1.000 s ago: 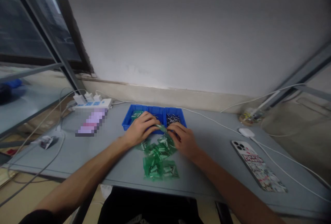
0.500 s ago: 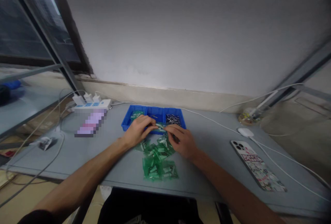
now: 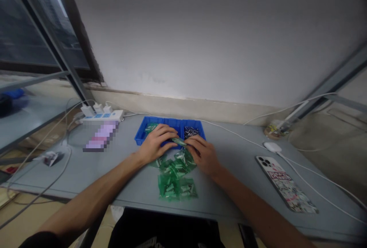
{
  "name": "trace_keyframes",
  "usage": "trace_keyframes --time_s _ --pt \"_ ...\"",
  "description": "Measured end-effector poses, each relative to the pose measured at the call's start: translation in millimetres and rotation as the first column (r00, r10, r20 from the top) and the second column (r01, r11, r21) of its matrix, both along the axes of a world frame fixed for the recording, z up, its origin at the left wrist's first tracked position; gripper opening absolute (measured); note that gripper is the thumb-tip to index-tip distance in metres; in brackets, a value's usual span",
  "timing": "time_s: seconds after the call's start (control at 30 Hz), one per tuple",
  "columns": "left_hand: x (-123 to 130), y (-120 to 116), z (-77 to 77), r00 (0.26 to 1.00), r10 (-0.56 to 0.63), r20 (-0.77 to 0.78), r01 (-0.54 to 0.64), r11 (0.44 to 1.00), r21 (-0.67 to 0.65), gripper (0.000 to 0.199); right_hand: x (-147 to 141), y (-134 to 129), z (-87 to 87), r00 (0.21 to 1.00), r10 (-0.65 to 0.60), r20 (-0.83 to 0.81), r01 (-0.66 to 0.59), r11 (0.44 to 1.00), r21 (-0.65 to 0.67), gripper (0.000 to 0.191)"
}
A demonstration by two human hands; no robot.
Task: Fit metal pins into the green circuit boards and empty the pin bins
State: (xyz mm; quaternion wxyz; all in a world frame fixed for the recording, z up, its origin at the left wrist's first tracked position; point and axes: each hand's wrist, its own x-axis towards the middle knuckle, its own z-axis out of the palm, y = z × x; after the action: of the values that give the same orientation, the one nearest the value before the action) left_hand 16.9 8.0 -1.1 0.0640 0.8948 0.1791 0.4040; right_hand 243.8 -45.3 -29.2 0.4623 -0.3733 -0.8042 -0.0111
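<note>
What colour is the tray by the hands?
The divided plastic tray is bright blue, as the head view shows.

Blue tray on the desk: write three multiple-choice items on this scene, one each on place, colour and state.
1. Where is the heap of green plastic bags? A) in front of the tray B) on the power strip C) beside the phone
2. What colour are the tray's walls? A) red B) white C) blue
3. The small green bag is: A) inside the heap B) between the left hand and right hand C) under the phone

1 A: it lies on the desk, just nearer than the tray.
2 C: the walls show blue.
3 B: fingers of both hands meet at it.
</note>
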Motion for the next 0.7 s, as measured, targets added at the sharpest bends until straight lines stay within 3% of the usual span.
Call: trace_keyframes --time_s 0.13,0.23,0.3,0.37,0.47,0.6,0.7 --pt "1.0 -1.4 0.2 0.997 0.074 0.038 -0.074 0.997 -0.007 0.014 -0.6 -1.8 -0.5 1.000 0.016 0.002 -0.016 0.998 -0.053 0.013" --pt "-6.2 6.3 0.0 0.963 0.238 0.126 -0.231 0.971 -0.069 0.017 -0.5 -3.2 -0.1 1.000 0.015 -0.024 -0.017 0.997 -0.078 0.012" --pt "-16.5 16.3 2.4 0.901 0.404 0.161 -0.388 0.914 -0.121 0.020 -0.4 -3.1 -0.3 0.999 0.024 -0.038 -0.027 0.998 -0.061 0.012" --pt "-29.5 27.6 7.5 0.812 0.568 0.136 -0.551 0.822 -0.146 0.022 -0.7 -2.3 -1.1 0.999 0.035 -0.040 -0.037 0.998 -0.044 0.011" --pt "-47.4 41.1 17.3 0.754 0.654 -0.060 -0.656 0.748 -0.097 0.022 -1.7 -1.2 -2.6 0.999 0.042 -0.019 -0.043 0.998 -0.046 0.011" --pt "-56.7 46.5 23.1 0.697 0.602 -0.390 -0.667 0.744 -0.044 0.021 -2.1 -1.8 -2.0 0.998 0.061 0.023 -0.060 0.997 -0.056 0.011" --pt "-55.4 45.0 20.5 0.642 0.581 -0.500 -0.667 0.745 0.011 0.016 -1.6 -3.9 0.4 0.996 0.066 0.055 -0.063 0.997 -0.053 0.012"
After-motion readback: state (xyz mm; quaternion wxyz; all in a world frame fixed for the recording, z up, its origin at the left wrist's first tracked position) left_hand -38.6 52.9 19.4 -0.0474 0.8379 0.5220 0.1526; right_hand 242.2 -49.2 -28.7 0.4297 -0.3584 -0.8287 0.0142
